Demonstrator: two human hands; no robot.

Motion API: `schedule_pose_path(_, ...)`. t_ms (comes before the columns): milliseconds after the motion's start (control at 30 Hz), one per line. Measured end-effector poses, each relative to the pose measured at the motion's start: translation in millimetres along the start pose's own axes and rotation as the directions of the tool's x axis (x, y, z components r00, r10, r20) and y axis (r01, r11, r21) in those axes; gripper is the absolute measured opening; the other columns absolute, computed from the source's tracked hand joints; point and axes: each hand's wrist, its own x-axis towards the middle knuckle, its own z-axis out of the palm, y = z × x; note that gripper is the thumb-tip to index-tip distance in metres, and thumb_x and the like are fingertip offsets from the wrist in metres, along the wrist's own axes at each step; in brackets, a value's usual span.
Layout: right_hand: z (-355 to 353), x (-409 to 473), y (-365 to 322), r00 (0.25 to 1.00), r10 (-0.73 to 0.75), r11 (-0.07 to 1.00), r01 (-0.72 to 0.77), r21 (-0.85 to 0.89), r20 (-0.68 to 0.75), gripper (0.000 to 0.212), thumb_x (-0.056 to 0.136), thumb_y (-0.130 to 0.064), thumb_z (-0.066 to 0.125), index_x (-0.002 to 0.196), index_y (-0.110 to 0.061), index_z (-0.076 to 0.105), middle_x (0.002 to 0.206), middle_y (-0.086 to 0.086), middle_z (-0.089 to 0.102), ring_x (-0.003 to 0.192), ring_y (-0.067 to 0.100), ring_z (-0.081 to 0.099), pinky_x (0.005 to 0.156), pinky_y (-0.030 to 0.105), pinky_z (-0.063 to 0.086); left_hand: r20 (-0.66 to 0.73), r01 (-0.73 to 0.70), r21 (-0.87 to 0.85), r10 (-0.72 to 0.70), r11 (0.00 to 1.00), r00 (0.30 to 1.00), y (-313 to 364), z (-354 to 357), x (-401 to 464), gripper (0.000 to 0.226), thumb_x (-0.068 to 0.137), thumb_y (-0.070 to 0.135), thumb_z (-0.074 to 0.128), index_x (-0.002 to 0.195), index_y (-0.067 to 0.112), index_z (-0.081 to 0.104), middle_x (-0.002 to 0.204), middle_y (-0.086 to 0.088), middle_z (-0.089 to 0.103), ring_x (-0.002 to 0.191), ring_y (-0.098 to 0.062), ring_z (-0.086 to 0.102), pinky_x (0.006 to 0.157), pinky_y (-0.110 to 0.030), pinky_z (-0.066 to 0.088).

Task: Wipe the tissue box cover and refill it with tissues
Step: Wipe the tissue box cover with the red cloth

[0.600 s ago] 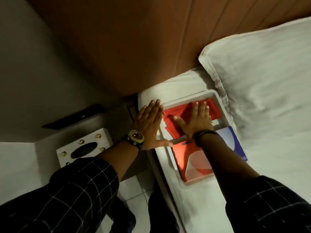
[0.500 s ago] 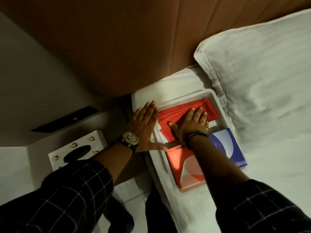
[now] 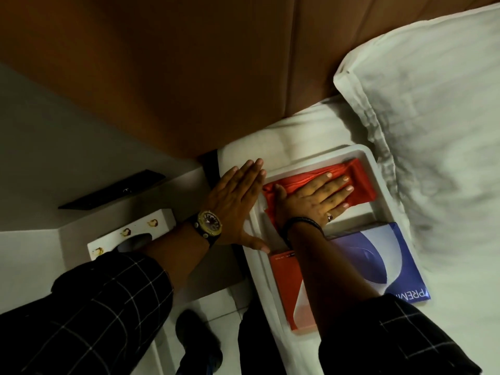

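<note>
A shallow white tissue box cover (image 3: pixel 311 161) lies open side up on the bed's edge. Inside its far half my right hand (image 3: pixel 311 201) presses flat on a red cloth (image 3: pixel 362 182), fingers pointing to the far right corner, the cloth bunched under them. My left hand (image 3: pixel 235 204) lies flat and open against the cover's left rim, thumb on the rim. A red and blue tissue pack (image 3: pixel 378 255) fills the near half, partly hidden by my right forearm. A second white box with gold ornaments and an oval slot (image 3: pixel 159 220) stands on the nightstand.
A white pillow (image 3: pixel 438 131) lies close to the cover's right side. The brown headboard (image 3: pixel 189 77) rises behind. A dark flat device (image 3: pixel 113 190) rests on the nightstand. Tiled floor and a dark shoe (image 3: pixel 194 339) show below.
My right hand has slid the red cloth from the left part toward the far right corner, bunching it. My left hand stays at the rim.
</note>
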Motion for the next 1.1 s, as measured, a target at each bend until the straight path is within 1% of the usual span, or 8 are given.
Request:
schedule_pose_path(133,-4,-1,-2,0.999,-0.013,0.999,0.015,0.049,-0.03,0.094,0.091,-0.058,0.037,0.149,-0.002,-0.012,0.156,0.026,-0.019,0.144,0.042,-0.02,0.114,0.056,-0.013,-0.02,-0.024,-0.012,0.024,1.0,1.0,2,-3,-2,0.137,0.054,0.097,0.028,0.147,-0.004,0.016,0.156,-0.025,0.013,0.146,-0.039,0.009,0.119,-0.048,0.012)
schedule_pose_path(367,-17,-1,-6,0.998,0.024,0.987,-0.015,0.161,-0.055,0.07,0.1,-0.036,0.034,0.15,0.001,0.001,0.159,0.025,-0.006,0.147,0.038,-0.009,0.117,0.05,-0.003,-0.06,-0.079,0.028,0.081,0.996,0.995,-4,-5,-7,0.131,0.061,0.095,0.024,0.147,-0.003,0.011,0.157,-0.024,0.008,0.146,-0.039,0.005,0.12,-0.049,0.009)
schedule_pose_path(567,-49,-6,2,0.996,0.049,0.922,-0.015,0.388,-0.079,0.062,0.089,0.001,0.043,0.148,-0.002,0.023,0.159,0.022,0.013,0.148,0.033,0.009,0.119,0.046,0.018,-0.069,-0.113,0.058,0.117,0.992,0.991,-4,-11,-11,0.127,0.064,0.093,0.023,0.148,-0.002,0.007,0.157,-0.022,0.002,0.146,-0.039,-0.001,0.119,-0.049,0.007)
schedule_pose_path(667,-65,-24,-4,0.989,0.094,0.854,-0.019,0.519,-0.118,0.043,0.089,-0.003,0.043,0.132,-0.006,0.043,0.146,0.019,0.041,0.135,0.035,0.038,0.108,0.048,0.036,-0.083,-0.088,0.043,0.091,0.995,0.992,-9,-10,-24,0.127,0.064,0.093,0.024,0.149,-0.001,0.004,0.158,-0.02,-0.002,0.146,-0.037,-0.006,0.12,-0.047,0.003)
schedule_pose_path(733,-74,-49,-11,0.98,0.101,0.793,0.026,0.608,-0.174,0.03,0.088,-0.005,0.04,0.116,-0.009,0.052,0.123,0.015,0.059,0.113,0.035,0.056,0.093,0.036,0.043,-0.09,-0.024,0.001,0.024,1.0,0.996,-19,-5,-45,0.127,0.065,0.092,0.026,0.149,0.0,0.003,0.159,-0.019,-0.003,0.147,-0.035,-0.006,0.12,-0.047,0.003)
schedule_pose_path(833,-76,-97,-28,0.957,0.0,0.742,0.194,0.641,-0.29,0.043,0.085,-0.012,0.039,0.126,-0.018,0.052,0.112,0.009,0.067,0.1,0.031,0.062,0.082,0.025,0.04,-0.043,0.103,-0.045,-0.105,0.994,0.993,-45,8,-88,0.127,0.066,0.092,0.025,0.149,0.0,-0.001,0.159,-0.02,-0.005,0.147,-0.034,-0.007,0.12,-0.047,0.003)
schedule_pose_path(933,-61,-155,-58,0.917,-0.205,0.628,0.39,0.673,-0.341,0.06,0.086,-0.013,0.036,0.145,-0.025,0.037,0.132,0.001,0.061,0.111,0.023,0.062,0.094,0.024,0.046,0.039,0.228,-0.08,-0.226,0.97,0.973,-87,29,-145,0.128,0.064,0.095,0.019,0.149,0.002,-0.007,0.158,-0.019,-0.011,0.147,-0.034,-0.011,0.12,-0.047,-0.001)
schedule_pose_path(1100,-9,-219,-97,0.908,-0.275,0.554,0.418,0.719,-0.316,0.049,0.094,-0.019,0.041,0.142,-0.022,0.042,0.126,0.002,0.064,0.104,0.017,0.064,0.092,0.036,0.051,0.087,0.42,-0.141,-0.411,0.897,0.907,-154,71,-236,0.131,0.058,0.099,0.014,0.146,0.006,-0.015,0.158,-0.016,-0.014,0.145,-0.031,-0.016,0.118,-0.044,-0.008)
